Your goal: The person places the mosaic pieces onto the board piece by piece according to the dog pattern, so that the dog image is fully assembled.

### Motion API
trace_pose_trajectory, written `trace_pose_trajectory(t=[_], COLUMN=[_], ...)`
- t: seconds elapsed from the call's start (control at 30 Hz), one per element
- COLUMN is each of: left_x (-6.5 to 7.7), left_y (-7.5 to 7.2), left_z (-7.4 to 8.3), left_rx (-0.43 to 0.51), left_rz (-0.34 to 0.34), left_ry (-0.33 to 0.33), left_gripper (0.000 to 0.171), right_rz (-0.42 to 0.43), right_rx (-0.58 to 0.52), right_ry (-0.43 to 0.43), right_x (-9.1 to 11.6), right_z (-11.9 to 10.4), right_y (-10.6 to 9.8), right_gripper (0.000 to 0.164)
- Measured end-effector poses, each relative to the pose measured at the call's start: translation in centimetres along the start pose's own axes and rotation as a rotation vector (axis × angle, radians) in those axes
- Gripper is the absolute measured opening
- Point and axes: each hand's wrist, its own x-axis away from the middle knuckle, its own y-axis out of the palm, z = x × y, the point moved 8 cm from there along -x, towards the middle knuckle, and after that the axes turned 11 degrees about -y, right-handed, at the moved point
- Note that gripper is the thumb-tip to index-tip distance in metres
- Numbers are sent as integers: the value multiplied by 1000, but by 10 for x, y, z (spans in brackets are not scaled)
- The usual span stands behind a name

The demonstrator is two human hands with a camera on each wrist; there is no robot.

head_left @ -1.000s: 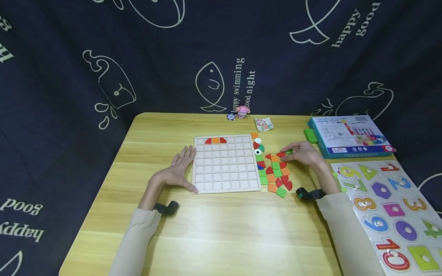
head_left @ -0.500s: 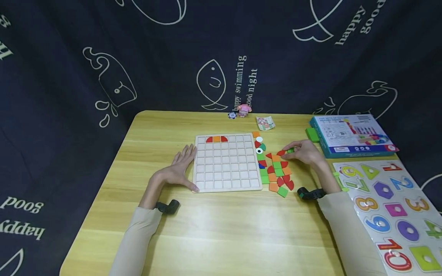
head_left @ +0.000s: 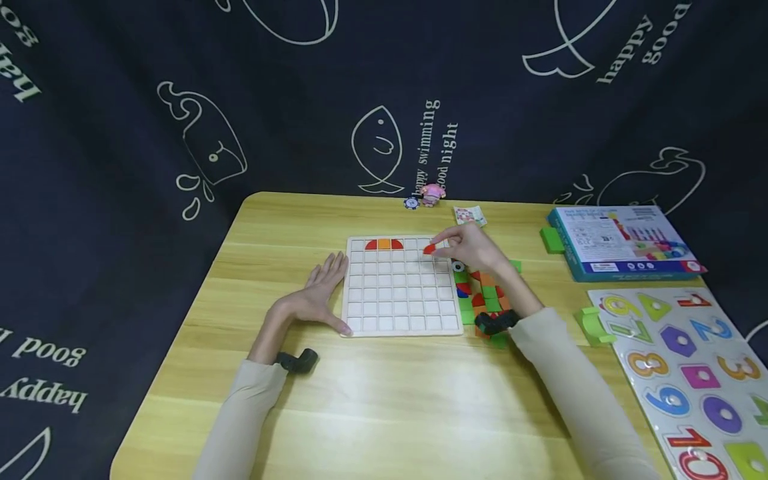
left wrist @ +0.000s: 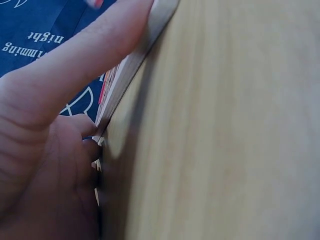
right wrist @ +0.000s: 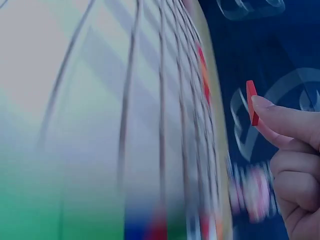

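Note:
A white grid board (head_left: 401,293) lies flat on the table. In its top row sit an orange square (head_left: 384,245) with a red quarter-round piece (head_left: 371,245) to its left and another red piece (head_left: 397,245) to its right. My left hand (head_left: 312,298) rests along the board's left edge, fingers spread, thumb at the near left corner. Over the board's upper right part, my right hand (head_left: 471,247) pinches a red tile (head_left: 429,249) between thumb and index finger. The right wrist view shows this thin red tile (right wrist: 252,103) edge-on at the fingertips.
Loose coloured tiles (head_left: 489,293) lie right of the board, partly under the right forearm. Farther right are a blue boxed set (head_left: 627,243), a green block (head_left: 552,240) and a number puzzle board (head_left: 690,373). A pink figurine (head_left: 433,195) and a small card (head_left: 470,215) stand at the back.
My right hand has lifted a red tile from the loose pile and carried it left over the board's upper right. The left hand stays at the board's edge.

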Motion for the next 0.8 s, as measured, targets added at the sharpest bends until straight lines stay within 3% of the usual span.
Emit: trace_pose_trajectory(t=[0.17,0.3,0.47,0.8], left_x=[-2,-3,-3,-2], left_y=[2,1,2,1], left_z=[6,6,2,-3], left_rx=[10,21,24,29], left_rz=[-5,-7,-12,-9], left_ry=[18,10,-2,-6], left_gripper=[149,150,151,151], right_rz=[-65,-70,-70,-64], right_rx=[-54,-70,-71,-101], right_ry=[-101,-115,-97,-108], right_x=[-44,-69,-81,-86], right_z=[-41,-53,-54,-55], right_y=[63,92,107,113], right_gripper=[22,23,25,23])
